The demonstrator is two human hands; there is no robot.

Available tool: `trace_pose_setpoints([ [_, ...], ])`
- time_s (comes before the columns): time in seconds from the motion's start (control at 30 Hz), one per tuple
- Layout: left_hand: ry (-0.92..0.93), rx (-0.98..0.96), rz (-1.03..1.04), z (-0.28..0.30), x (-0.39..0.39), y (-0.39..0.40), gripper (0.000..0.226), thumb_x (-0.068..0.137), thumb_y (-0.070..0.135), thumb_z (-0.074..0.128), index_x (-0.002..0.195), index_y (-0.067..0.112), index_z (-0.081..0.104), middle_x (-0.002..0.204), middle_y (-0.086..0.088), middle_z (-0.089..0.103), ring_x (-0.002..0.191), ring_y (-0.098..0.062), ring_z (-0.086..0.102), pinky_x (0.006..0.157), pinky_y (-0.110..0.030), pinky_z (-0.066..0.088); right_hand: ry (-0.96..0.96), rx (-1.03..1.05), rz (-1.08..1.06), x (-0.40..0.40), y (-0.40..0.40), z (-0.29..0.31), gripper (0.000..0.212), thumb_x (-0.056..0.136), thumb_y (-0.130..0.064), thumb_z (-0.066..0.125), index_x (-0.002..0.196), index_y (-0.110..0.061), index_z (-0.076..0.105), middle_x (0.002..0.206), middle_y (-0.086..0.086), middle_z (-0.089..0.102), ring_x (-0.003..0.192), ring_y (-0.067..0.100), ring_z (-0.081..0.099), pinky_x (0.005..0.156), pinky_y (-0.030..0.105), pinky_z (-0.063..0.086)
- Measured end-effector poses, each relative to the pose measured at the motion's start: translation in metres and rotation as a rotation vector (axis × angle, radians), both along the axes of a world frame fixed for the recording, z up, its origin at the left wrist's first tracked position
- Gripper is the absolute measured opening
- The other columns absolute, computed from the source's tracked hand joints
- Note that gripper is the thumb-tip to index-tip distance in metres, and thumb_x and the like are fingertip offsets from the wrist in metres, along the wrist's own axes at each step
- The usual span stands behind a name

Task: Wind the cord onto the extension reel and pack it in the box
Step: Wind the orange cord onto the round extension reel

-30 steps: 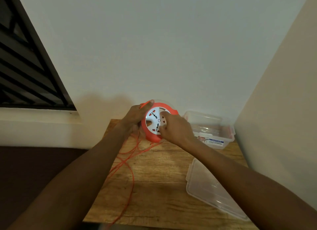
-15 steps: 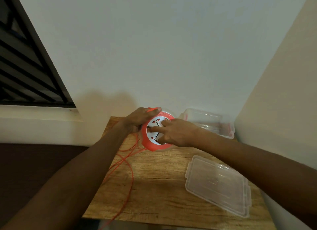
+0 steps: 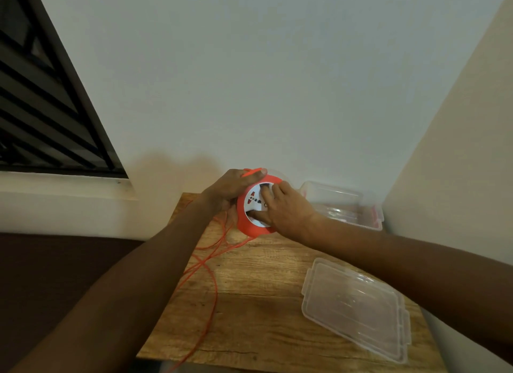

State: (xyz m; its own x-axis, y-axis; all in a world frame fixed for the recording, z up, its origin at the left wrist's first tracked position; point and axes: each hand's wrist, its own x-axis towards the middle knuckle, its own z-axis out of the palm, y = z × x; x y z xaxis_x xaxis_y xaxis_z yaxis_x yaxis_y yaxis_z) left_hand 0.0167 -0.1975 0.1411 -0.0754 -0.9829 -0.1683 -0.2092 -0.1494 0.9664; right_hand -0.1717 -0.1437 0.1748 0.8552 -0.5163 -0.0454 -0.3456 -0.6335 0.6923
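An orange extension reel (image 3: 251, 206) with a white socket face is held upright above the far edge of a wooden counter (image 3: 263, 317), close to the wall. Winding is under way but not finished: loose orange cord (image 3: 213, 283) loops across the left side of the counter and trails off the near edge. The left hand (image 3: 227, 189) is wrapped around the reel's far-left rim, thumb over the top, clamped on it. The right hand (image 3: 286, 208) lies on the white face, fingers curled and pressing there, likely to turn it. The clear plastic box (image 3: 344, 206) sits open at the far right, with nothing visibly packed inside, and its lid (image 3: 355, 308) lies flat at the near right, so packing is yet to come.
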Motion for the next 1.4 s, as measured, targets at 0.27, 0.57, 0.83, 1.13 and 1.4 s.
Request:
trace_pose_setpoints([
  [0.27, -0.071, -0.004, -0.091, 0.001, -0.001, 0.006, 0.041, 0.096, 0.05, 0.066, 0.109, 0.011, 0.075, 0.102, -0.011, 0.082, 0.089, -0.03, 0.08, 0.076, -0.037, 0.065, -0.092, 0.062, 0.059, -0.006, -0.002, -0.008, 0.064, 0.09, -0.035, 0.068, 0.146, -0.031, 0.037, 0.114, 0.019, 0.064, 0.098, 0.036, 0.062, 0.088, 0.045, 0.046],
  [0.57, 0.124, -0.129, 0.084, 0.003, -0.013, 0.002, 0.038, 0.091, 0.052, 0.073, 0.098, 0.015, 0.08, 0.095, -0.01, 0.083, 0.085, -0.028, 0.081, 0.069, -0.036, 0.066, -0.558, 0.099, -0.147, -0.016, -0.02, -0.018, 0.071, 0.079, -0.044, 0.07, 0.143, -0.035, 0.042, 0.104, 0.012, 0.073, 0.089, 0.032, 0.07, 0.086, 0.042, 0.045],
  [0.83, -0.002, -0.172, 0.198, -0.007, -0.021, 0.001, 0.037, 0.086, 0.058, 0.073, 0.079, 0.022, 0.079, 0.079, 0.004, 0.083, 0.071, -0.011, 0.079, 0.062, -0.024, 0.061, -1.925, 1.148, -0.735, 0.011, 0.008, -0.042, 0.073, 0.082, -0.017, 0.073, 0.144, -0.037, 0.043, 0.139, -0.001, 0.053, 0.109, 0.02, 0.06, 0.082, 0.043, 0.06],
  [1.13, 0.103, -0.04, 0.135, -0.011, 0.005, 0.008, 0.04, 0.085, 0.058, 0.075, 0.089, 0.02, 0.084, 0.092, -0.01, 0.083, 0.08, -0.03, 0.081, 0.069, -0.041, 0.066, -0.951, 0.467, -0.278, -0.014, 0.004, -0.032, 0.049, 0.083, -0.021, 0.067, 0.131, -0.025, 0.059, 0.104, 0.006, 0.073, 0.094, 0.026, 0.068, 0.079, 0.041, 0.056],
  [1.4, 0.059, 0.015, 0.017, 0.005, 0.009, 0.011, 0.044, 0.09, 0.057, 0.071, 0.102, 0.015, 0.078, 0.101, -0.015, 0.082, 0.09, -0.035, 0.079, 0.085, -0.051, 0.065, -0.222, 0.24, 0.217, -0.018, -0.01, 0.006, 0.038, 0.09, -0.017, 0.067, 0.126, -0.029, 0.063, 0.145, 0.017, 0.04, 0.11, 0.036, 0.055, 0.075, 0.046, 0.056],
])
